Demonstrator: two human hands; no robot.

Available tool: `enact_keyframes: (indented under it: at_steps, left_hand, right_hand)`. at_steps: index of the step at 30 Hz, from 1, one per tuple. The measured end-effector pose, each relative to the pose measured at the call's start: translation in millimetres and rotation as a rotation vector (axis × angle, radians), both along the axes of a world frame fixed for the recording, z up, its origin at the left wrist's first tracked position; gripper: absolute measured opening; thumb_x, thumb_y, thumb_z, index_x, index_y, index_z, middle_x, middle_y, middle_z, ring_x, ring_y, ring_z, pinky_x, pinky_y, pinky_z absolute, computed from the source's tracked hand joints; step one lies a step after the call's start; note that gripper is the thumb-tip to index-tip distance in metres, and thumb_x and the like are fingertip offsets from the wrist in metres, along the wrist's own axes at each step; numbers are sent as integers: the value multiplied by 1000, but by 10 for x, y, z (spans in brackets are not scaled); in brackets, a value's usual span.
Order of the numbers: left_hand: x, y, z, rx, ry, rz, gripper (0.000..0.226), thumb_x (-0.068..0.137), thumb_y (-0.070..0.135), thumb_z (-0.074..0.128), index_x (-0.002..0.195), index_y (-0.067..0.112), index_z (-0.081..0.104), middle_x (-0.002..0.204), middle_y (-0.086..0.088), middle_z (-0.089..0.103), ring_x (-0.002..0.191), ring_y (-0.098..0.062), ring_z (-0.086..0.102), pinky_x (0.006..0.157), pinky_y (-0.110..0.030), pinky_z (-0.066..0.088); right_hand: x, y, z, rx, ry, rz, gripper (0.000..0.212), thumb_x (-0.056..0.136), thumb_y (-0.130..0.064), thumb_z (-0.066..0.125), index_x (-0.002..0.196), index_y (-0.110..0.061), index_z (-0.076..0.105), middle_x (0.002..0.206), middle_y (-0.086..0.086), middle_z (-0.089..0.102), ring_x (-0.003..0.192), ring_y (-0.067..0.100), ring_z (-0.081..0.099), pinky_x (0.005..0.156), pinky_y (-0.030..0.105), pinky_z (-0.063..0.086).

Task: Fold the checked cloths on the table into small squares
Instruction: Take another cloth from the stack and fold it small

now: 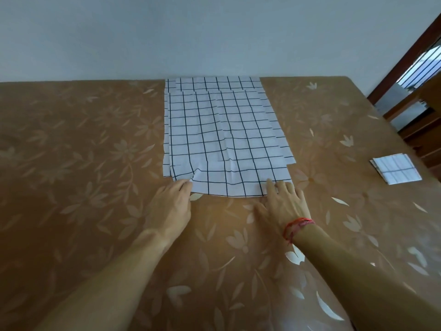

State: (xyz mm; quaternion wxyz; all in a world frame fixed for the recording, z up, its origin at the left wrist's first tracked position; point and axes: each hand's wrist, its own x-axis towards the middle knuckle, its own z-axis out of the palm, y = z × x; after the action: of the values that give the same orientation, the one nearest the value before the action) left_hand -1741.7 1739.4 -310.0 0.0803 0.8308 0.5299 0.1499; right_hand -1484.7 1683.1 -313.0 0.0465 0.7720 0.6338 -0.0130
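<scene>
The top checked cloth [226, 139] lay spread flat in the middle of the frame, on a stack of checked cloths [214, 83] whose edges showed past it at the far end and along both sides. It looked thin, light and limp. Soft creases ran along its length and a small pucker had risen at its near left corner, so it would probably slide over the cloth beneath and sag when lifted. The two near corners seemed the best places to take hold, lifting both together to keep the edge straight.

The left hand [171, 204] met the near left corner at the pucker. Its fingertips were at the hem, but I could not tell whether its grip pinched the cloth or only pushed it. The right hand [284, 201], a red thread bracelet [298, 225] at its wrist, rested with straight, spread fingers on the near right corner, its grip open.

At the right of the frame, well apart, a folded checked square [397, 170] sat on the brown flowered tabletop [83, 139].
</scene>
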Motion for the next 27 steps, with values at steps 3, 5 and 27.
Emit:
enact_keyframes:
  at_steps: [3, 5, 27]
  left_hand:
    - [-98, -72, 108, 42, -77, 34, 20, 75, -9, 66, 88, 7, 67, 78, -3, 66, 67, -28, 61, 58, -38, 50]
    - [-171, -145, 196, 53, -119, 37, 20, 77, -8, 65, 90, 8, 67, 78, -4, 66, 68, -28, 61, 58, -40, 51]
    - [-1634, -1847, 935, -149, -200, 115, 13, 83, 7, 69, 88, 18, 67, 75, 15, 63, 63, -4, 56, 53, -13, 34]
  right_hand:
    - [-87, -103, 23, 13, 1, 6, 81, 78, -72, 47, 140, -21, 34, 120, 6, 54, 113, 26, 49, 95, 39, 39]
    - [-171, -142, 4, 14, -7, 13, 84, 71, -67, 59, 138, -21, 39, 116, 6, 55, 108, 27, 52, 90, 40, 44]
    - [-778, -1653, 983, -33, 356, -102, 9, 80, -25, 61, 89, -24, 63, 93, 6, 64, 96, 34, 60, 69, 30, 43]
